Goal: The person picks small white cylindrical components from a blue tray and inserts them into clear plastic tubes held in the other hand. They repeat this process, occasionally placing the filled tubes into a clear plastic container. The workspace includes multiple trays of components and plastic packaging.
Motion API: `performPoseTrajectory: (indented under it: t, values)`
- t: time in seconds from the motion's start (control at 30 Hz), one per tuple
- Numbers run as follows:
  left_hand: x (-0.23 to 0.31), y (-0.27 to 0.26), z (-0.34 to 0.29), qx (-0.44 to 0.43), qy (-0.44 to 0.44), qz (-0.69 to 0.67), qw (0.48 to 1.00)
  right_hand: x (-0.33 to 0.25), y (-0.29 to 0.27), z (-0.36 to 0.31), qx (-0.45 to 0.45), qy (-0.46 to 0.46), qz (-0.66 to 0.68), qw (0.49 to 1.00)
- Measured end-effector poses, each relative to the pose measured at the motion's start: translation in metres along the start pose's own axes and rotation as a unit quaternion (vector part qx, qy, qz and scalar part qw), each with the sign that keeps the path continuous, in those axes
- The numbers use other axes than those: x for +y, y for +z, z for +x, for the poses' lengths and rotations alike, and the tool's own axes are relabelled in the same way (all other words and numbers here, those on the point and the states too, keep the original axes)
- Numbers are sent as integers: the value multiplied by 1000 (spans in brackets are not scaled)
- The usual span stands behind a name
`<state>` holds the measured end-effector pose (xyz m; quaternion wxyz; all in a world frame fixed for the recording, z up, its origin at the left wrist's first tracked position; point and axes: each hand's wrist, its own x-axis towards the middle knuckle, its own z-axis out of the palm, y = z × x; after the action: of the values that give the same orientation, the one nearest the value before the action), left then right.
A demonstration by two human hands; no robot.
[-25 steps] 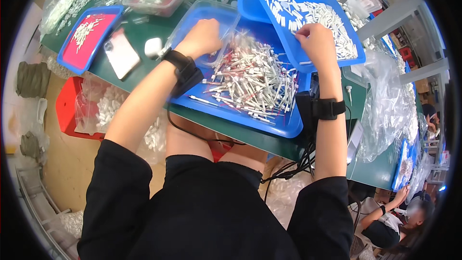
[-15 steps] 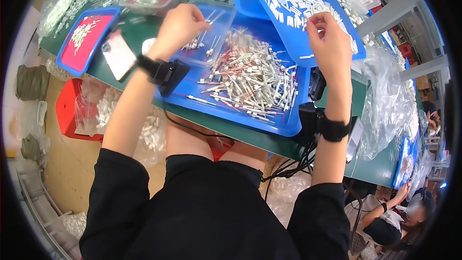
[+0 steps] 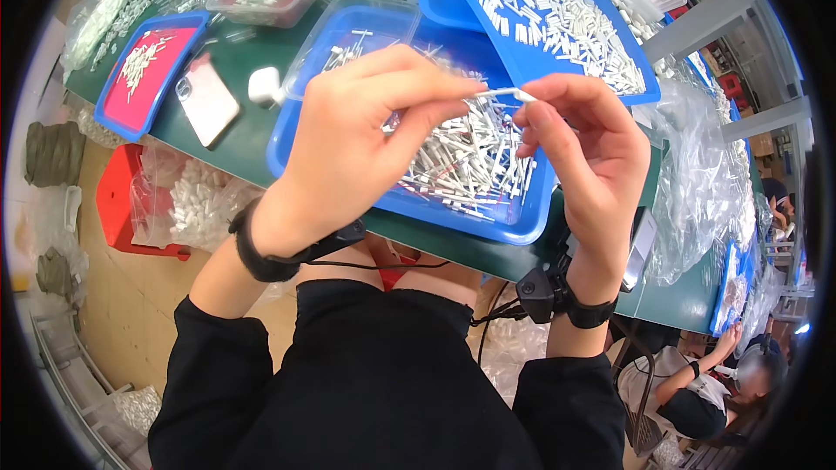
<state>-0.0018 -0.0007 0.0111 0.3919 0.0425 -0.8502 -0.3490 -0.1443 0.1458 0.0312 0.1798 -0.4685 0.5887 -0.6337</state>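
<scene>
Pinching a slim white piece (image 3: 502, 92) between both hands (image 3: 357, 126) (image 3: 605, 152), seemingly smooth plastic

Head-worn fisheye, looking down, hands (image 3: 353, 135) near

we see plain white on the slim piece (image 3: 524, 96), solid blue on the large tray (image 3: 514, 233), white tubes (image 3: 575, 30), a dark green tabletop (image 3: 239, 144), a pale pink phone (image 3: 207, 106), our plain black sleeves (image 3: 209, 365) and black wristbands (image 3: 252, 252).
</scene>
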Motion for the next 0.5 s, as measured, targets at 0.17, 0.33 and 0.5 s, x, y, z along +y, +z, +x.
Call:
performPoseTrajectory:
  t: [0.17, 0.33, 0.5]
  values:
    - [9, 3, 0, 13, 44, 48, 998, -4, -7, -12, 29, 8, -11, 999]
    - [15, 8, -2, 13, 46, 62, 997, -2, -12, -17, 29, -24, -54, 998]
    - [11, 10, -6, 15, 91, 90, 992, -7, -17, -21, 13, -79, -208, 975]
